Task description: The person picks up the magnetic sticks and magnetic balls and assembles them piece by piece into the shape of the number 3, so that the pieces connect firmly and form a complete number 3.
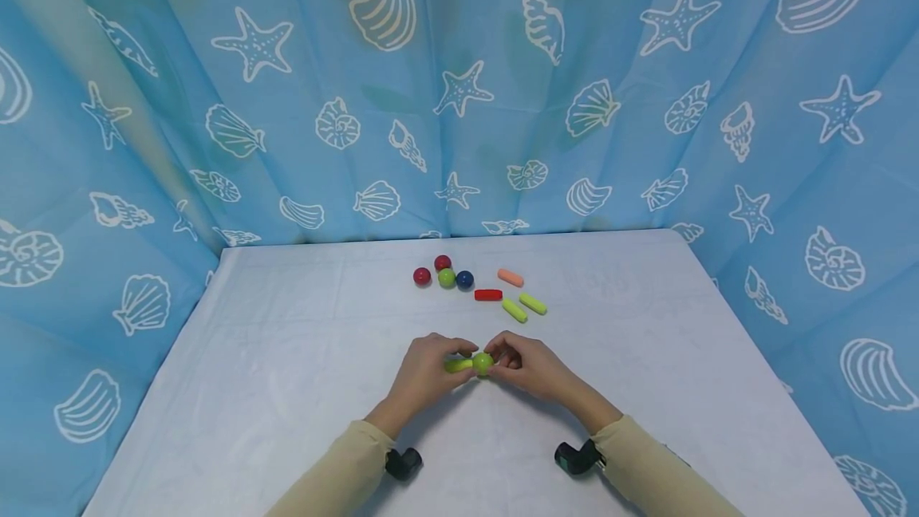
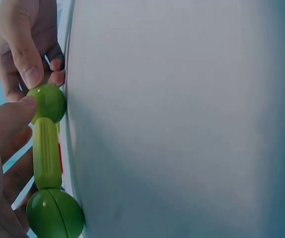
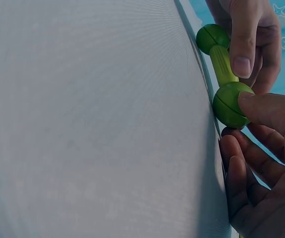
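Note:
A yellow-green ridged rod (image 2: pixel 47 156) has a green ball at each end, so the piece resembles a small dumbbell. My left hand (image 1: pixel 428 365) holds it around the rod, thumb on the near side. The ball at the left end (image 2: pixel 56 216) lies by the left palm in the left wrist view. With thumb and fingertips, my right hand (image 1: pixel 533 365) pinches the ball at the right end (image 3: pixel 231 105). Both hands meet over the white table, fingertips close to each other.
Beyond the hands lie two red balls (image 1: pixel 422 277), a green ball (image 1: pixel 447 278) and a dark blue ball (image 1: pixel 465 280). Right of them are a red rod (image 1: pixel 488 295), an orange rod (image 1: pixel 510 278) and two yellow-green rods (image 1: pixel 533 304). A blue shell-print curtain (image 1: pixel 445 142) surrounds the white table (image 1: pixel 287 325).

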`<state>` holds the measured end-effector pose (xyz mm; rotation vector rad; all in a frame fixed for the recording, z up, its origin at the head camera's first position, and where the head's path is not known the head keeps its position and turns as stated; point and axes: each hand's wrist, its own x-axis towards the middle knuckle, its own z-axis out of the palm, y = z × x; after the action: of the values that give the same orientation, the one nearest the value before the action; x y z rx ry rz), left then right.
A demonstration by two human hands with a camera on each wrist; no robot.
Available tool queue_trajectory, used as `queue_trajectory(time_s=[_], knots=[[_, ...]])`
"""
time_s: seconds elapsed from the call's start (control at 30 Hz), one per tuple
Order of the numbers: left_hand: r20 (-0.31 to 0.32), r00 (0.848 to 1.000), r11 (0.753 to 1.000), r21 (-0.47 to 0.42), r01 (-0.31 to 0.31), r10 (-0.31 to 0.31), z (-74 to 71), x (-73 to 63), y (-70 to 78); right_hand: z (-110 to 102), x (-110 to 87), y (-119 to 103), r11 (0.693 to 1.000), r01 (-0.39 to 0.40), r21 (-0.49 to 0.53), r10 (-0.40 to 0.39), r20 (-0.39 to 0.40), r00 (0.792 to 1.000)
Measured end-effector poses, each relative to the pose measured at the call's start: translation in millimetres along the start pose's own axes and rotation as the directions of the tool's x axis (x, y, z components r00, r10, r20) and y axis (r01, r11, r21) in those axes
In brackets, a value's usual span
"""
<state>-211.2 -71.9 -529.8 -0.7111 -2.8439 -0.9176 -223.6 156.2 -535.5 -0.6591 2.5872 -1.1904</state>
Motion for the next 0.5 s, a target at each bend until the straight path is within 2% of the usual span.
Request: queue_trajectory(time_s=[0.13, 0.5], knots=[[0.0, 1.0, 1.0, 0.004, 0.004, -0.004, 2.2, -0.4, 2.2, 0.1, 0.1, 0.5, 1.0, 0.006, 0.0, -0.006, 0.0, 1.0], [0.005, 0.997, 0.996, -0.044, 0.075, -0.075, 7.8, -0.2, 3.5, -0.3, 0.1, -0.2, 1.0, 0.002, 0.004, -0.002, 0.001, 1.0]])
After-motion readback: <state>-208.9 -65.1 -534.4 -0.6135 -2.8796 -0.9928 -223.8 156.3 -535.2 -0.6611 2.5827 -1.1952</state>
